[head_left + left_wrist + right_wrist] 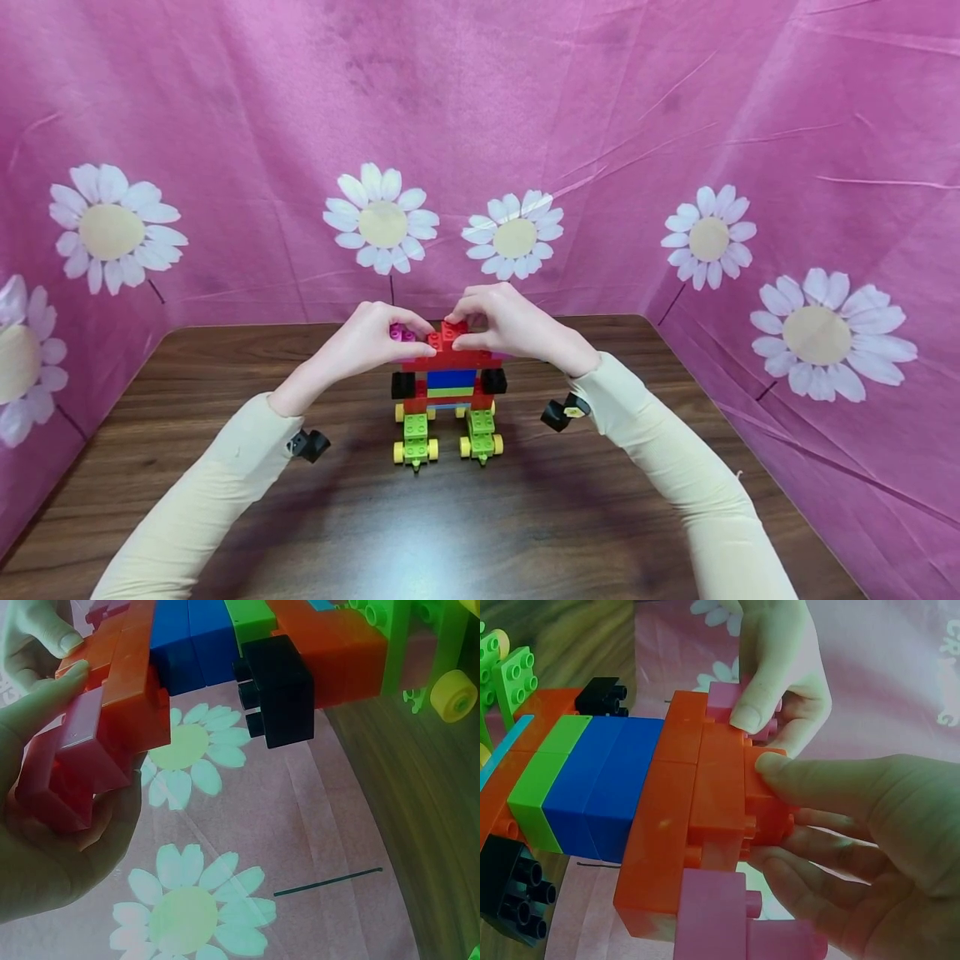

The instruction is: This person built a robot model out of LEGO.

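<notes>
A toy-brick figure stands on the table, with blue bricks (450, 380) in its middle and a row of red bricks (656, 847) across its upper part. My left hand (367, 337) grips that upper part, thumb on the red and fingers around the pink bricks (94, 739) on its side. Opposite it, my right hand (510, 325) pinches the small red brick (765, 810) at the top between thumb and fingers. Black studded bricks (279, 690) stick out at both sides. Below are green wheeled bases (416, 433) with yellow wheels.
The dark wooden table (442, 533) extends in front of the figure and to both sides. A pink cloth (465, 100) printed with white daisies hangs behind and at the sides. Small black devices (309, 445) sit at both cream sleeves.
</notes>
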`<state>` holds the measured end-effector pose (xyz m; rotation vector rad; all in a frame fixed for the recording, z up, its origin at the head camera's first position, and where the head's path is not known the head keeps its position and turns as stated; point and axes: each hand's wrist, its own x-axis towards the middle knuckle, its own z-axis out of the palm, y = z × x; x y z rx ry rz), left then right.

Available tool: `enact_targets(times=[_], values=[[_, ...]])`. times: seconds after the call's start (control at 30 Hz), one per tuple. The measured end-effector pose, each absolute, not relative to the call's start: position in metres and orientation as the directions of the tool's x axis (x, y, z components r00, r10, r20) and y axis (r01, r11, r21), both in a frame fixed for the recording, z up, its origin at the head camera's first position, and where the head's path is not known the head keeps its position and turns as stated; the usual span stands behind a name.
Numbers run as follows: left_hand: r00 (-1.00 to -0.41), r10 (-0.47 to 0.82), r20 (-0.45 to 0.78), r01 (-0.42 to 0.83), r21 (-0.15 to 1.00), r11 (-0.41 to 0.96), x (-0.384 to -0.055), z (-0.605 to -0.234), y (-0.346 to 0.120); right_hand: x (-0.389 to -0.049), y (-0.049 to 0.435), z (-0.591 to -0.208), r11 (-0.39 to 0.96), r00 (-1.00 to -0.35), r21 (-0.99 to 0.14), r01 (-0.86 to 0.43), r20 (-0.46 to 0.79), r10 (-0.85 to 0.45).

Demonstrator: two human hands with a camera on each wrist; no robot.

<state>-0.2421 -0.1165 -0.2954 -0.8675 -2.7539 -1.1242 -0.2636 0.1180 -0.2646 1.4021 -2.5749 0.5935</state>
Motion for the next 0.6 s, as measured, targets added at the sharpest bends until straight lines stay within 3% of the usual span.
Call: enact_targets(times=[0.37, 0.6], values=[[-0.838, 0.491, 0.238, 0.519, 0.628, 0.580, -0.2426, -0.2946, -0.1132, -0.2597, 0.1205, -0.2638, 0.553, -0.624, -0.297, -0.779, 0.279, -0.730], [-0.849, 0.480, 0.222, 0.502, 0.626, 0.597, -0.2434, -0.2932, -0.1151, -0.2648, 0.1234, -0.2628, 0.526, -0.607, -0.322, -0.787, 0.259, -0.751]])
